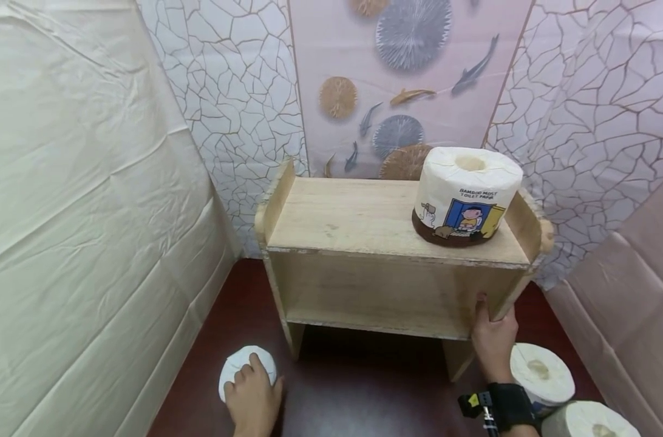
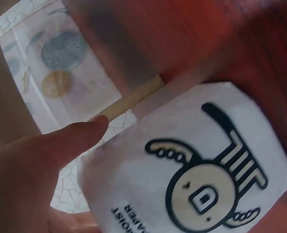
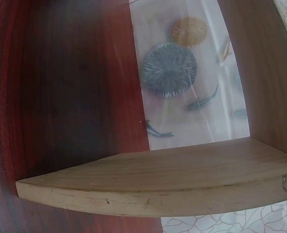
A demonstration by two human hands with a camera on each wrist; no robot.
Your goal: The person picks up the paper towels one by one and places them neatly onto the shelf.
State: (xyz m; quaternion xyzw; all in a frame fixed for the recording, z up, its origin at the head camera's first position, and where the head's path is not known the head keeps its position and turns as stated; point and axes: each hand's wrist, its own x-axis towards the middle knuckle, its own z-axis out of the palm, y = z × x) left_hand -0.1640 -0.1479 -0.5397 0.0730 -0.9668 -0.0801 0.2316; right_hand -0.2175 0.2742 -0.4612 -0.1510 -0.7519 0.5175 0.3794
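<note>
A small two-tier wooden shelf (image 1: 359, 218) stands on a dark red surface. My right hand (image 1: 493, 340) grips its right side panel, thumb on the inner face and the other fingers round the outer side. At the left, my left hand (image 1: 253, 394) holds a wrapped toilet paper roll (image 1: 248, 359) from above, thumb spread on its right side. In the left wrist view that toilet paper roll (image 2: 134, 170) shows a cartoon animal print, with the thumb (image 2: 80, 136) at its edge. The right wrist view catches a shelf side panel (image 3: 182, 174) but not the hand.
On the shelf's top board, at the right, stands a larger printed toilet paper roll (image 1: 465, 200). Two more rolls, one farther back (image 1: 541, 373) and one nearer (image 1: 588, 422), stand by my right forearm. Cloth-covered walls (image 1: 91, 212) enclose the left, back and right.
</note>
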